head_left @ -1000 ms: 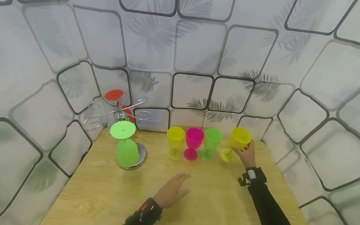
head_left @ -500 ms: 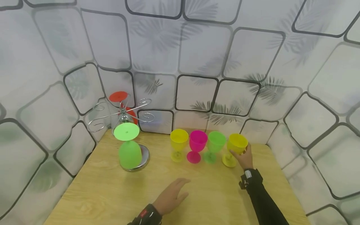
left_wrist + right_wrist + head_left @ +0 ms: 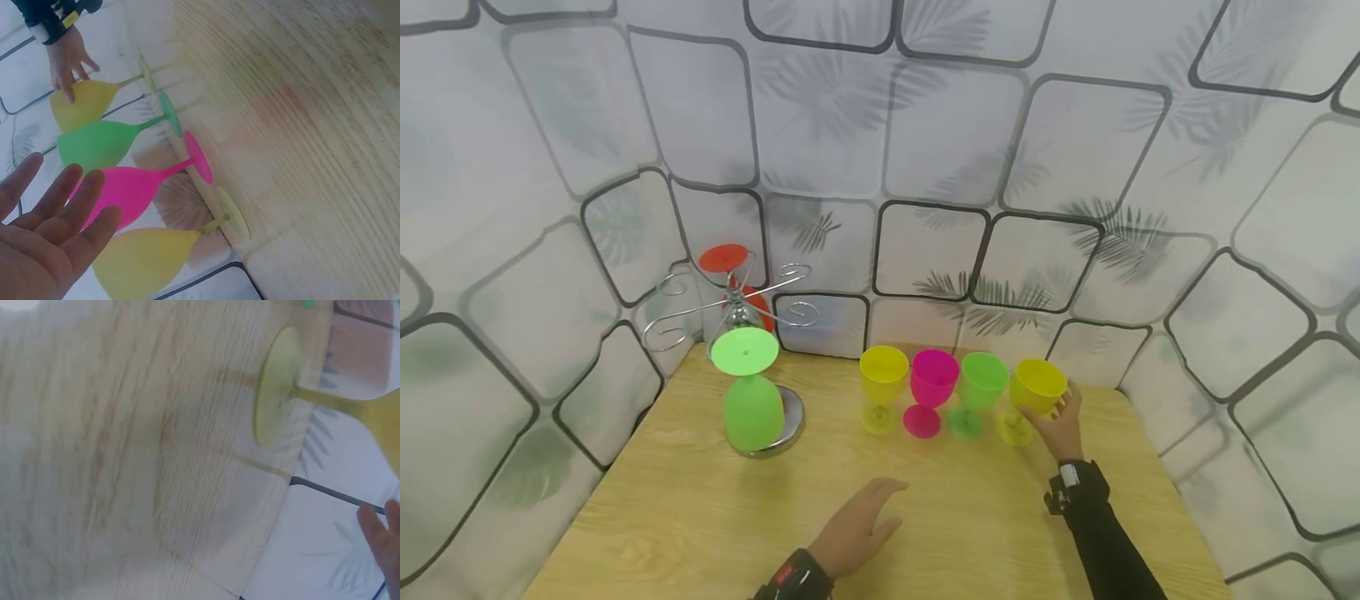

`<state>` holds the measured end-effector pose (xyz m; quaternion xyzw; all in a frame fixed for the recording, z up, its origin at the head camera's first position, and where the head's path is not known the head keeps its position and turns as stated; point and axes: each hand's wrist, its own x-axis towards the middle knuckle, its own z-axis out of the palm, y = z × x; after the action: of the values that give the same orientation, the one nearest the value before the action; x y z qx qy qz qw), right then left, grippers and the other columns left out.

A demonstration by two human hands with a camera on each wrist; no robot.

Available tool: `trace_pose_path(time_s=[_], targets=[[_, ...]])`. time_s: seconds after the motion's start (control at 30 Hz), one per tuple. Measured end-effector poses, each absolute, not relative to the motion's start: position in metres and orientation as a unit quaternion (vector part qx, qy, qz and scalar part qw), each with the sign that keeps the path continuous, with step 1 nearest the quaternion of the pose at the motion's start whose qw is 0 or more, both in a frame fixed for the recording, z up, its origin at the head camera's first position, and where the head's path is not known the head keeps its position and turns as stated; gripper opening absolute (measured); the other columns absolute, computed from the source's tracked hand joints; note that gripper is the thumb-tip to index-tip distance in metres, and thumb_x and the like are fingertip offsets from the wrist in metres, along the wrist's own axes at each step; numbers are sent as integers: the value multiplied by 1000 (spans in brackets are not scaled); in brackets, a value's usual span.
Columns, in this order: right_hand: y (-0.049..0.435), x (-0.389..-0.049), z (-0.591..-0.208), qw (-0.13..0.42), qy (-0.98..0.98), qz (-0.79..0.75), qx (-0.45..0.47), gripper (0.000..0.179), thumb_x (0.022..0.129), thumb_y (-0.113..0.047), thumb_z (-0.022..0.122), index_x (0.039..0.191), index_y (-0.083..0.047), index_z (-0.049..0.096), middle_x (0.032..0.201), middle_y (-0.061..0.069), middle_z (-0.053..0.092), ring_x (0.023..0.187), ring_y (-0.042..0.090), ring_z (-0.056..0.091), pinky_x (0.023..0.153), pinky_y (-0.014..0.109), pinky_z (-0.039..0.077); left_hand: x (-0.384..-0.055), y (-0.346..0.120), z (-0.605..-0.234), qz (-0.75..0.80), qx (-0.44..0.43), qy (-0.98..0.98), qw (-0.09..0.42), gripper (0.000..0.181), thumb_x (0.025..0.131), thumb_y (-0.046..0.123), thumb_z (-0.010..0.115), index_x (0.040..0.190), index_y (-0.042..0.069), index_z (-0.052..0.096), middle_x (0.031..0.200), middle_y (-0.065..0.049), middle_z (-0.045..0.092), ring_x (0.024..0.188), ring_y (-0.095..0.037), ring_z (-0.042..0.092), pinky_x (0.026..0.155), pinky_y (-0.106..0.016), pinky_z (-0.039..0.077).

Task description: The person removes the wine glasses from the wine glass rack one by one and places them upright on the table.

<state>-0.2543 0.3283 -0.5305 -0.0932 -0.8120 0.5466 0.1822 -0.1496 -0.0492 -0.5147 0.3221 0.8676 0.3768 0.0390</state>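
Four-colour stemware stands upright in a row along the back of the table: a yellow goblet (image 3: 883,377) at left, a pink goblet (image 3: 934,379), a green goblet (image 3: 983,383) and another yellow goblet (image 3: 1036,388) at right. My right hand (image 3: 1060,427) is at the right side of that last goblet's bowl, fingers loosened and spread. In the right wrist view its fingertips (image 3: 370,525) are apart from the bowl, and the goblet's foot (image 3: 278,387) rests on the wood. My left hand (image 3: 856,529) hovers over the table front with extended fingers, holding nothing.
A chrome stand (image 3: 737,302) with curled wire arms is at the left, its round base (image 3: 792,421) on the wooden table (image 3: 955,533). An upside-down green goblet (image 3: 754,414) and a red one (image 3: 724,258) are on it. Patterned cloth walls (image 3: 932,250) enclose the table.
The right-hand yellow goblet has moved left beside the green one and now stands upright. My right hand's fingers have loosened from it. My left hand has barely moved; the head view shifted slightly.
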Motion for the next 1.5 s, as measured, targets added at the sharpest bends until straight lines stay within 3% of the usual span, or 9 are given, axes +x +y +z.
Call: trace_pose_path(time_s=[0.13, 0.37, 0.47, 0.6, 0.7, 0.8, 0.9, 1.2, 1.5], targets=[[316, -233, -526, 222, -797, 552, -102, 101, 79, -14, 71, 151, -8, 0, 154, 27, 10, 138, 46, 18, 110, 64, 18, -150, -54, -509, 367, 324, 872, 9, 42, 92, 22, 53, 132, 9, 50, 129, -7, 56, 119, -22, 53, 98, -43, 47], [270, -189, -529, 298, -819, 485, -63, 78, 79, 2, 65, 144, 5, 23, 147, 30, 27, 134, 44, 25, 110, 60, 22, -155, -66, -487, 346, 339, 873, -59, 41, 88, 18, 59, 127, 9, 54, 129, -10, 57, 119, -24, 53, 99, -45, 46], [247, -171, -523, 294, -834, 466, -22, 68, 79, 6, 63, 139, 8, 32, 142, 28, 37, 131, 38, 33, 113, 44, 28, -159, -79, -461, 335, 359, 864, -114, 39, 86, 18, 61, 124, 10, 57, 127, -10, 58, 118, -23, 54, 97, -43, 48], [225, -157, -514, 286, -834, 470, 39, 59, 80, 8, 62, 135, 6, 39, 132, 23, 49, 124, 13, 43, 105, 10, 30, -170, -104, -408, 335, 384, 833, -217, 37, 82, 13, 65, 119, 7, 60, 122, -11, 60, 112, -23, 57, 92, -40, 52], [214, -152, -509, 301, -824, 472, 90, 60, 78, 13, 61, 134, 8, 40, 124, 25, 54, 117, 0, 45, 100, 2, 29, -178, -126, -367, 330, 381, 815, -286, 35, 80, 9, 66, 115, 3, 63, 118, -13, 61, 108, -25, 57, 91, -41, 52], [207, -150, -505, 313, -818, 468, 119, 62, 76, 16, 61, 133, 10, 39, 121, 28, 55, 114, -1, 48, 99, 3, 32, -189, -147, -339, 307, 341, 823, -334, 38, 78, 9, 68, 114, -1, 62, 116, -16, 61, 108, -29, 55, 91, -45, 49], [201, -150, -504, 304, -815, 480, 118, 59, 76, 16, 61, 131, 9, 42, 120, 27, 55, 111, 5, 52, 97, 5, 36, -206, -165, -326, 280, 282, 849, -349, 47, 75, 12, 72, 117, -3, 59, 116, -20, 59, 110, -33, 52, 92, -49, 47], [183, -142, -516, 269, -833, 468, 119, 59, 73, 18, 63, 128, 10, 44, 114, 23, 61, 96, 34, 61, 86, 18, 48, -239, -195, -335, 192, 221, 907, -304, 75, 69, 33, 77, 126, -7, 50, 115, -27, 57, 108, -40, 48, 93, -54, 42], [174, -137, -519, 217, -860, 426, 176, 51, 75, 10, 65, 122, 3, 50, 103, 9, 68, 85, 18, 65, 75, 40, 55, -237, -200, -344, 197, 200, 920, -274, 86, 68, 45, 75, 133, -3, 45, 108, -27, 60, 100, -38, 49, 85, -53, 43]])
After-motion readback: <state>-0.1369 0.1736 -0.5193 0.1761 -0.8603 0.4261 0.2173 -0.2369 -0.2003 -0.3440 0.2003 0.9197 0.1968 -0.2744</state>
